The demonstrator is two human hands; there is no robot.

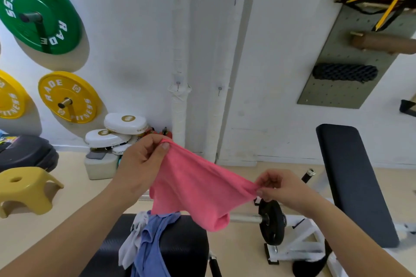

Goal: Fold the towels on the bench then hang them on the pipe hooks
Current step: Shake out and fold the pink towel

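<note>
Both hands pinch the pink towel (198, 186), which stretches sideways between them, left hand (140, 164) up high and right hand (275, 185) lower, above the bench (186, 243).

The left forearm (74, 227), at the lower left of the frame, is bare right up to the left hand (141, 161), whose thumbnail (165, 145) is short and plain. The right forearm (351, 229), lower right, is likewise bare to the right hand (280, 186).
</note>
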